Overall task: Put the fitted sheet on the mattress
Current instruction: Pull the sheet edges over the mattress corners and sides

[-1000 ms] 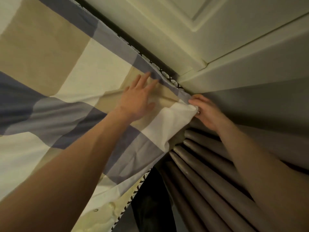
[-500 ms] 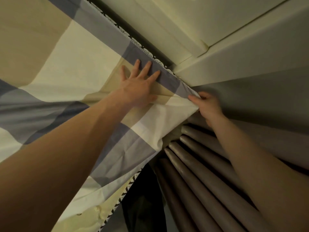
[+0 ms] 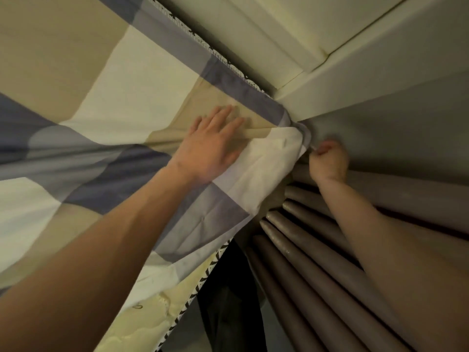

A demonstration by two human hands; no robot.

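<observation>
I see the fitted sheet (image 3: pixel 127 85), checked in beige, cream and grey-blue, lying spread over the top of the mattress (image 3: pixel 157 311), with its corner drawn up to the far corner of the bed. There the cloth bunches into a tight fold, and a crease runs from that corner back across the sheet. Along the lower edge the sheet hangs loose. Bare quilted cream mattress and its black-and-white trim (image 3: pixel 203 278) show beneath it. The same trim shows along the far edge, just beyond the sheet. My left hand (image 3: pixel 208 151) rests flat on the sheet near the corner, its fingers (image 3: pixel 223 115) straight and close together, pressing the cloth down. My right hand (image 3: pixel 328 161) sits just beside the bunched corner with fingers curled, pinching the sheet's edge. That hand is blurred, so I cannot tell how much cloth it holds. Below the right forearm hang the brown pleats of a curtain (image 3: pixel 317 262). A cream panelled surface (image 3: pixel 279 26) stands behind the far edge of the bed, meeting a grey wall (image 3: pixel 406 128) at the corner.
</observation>
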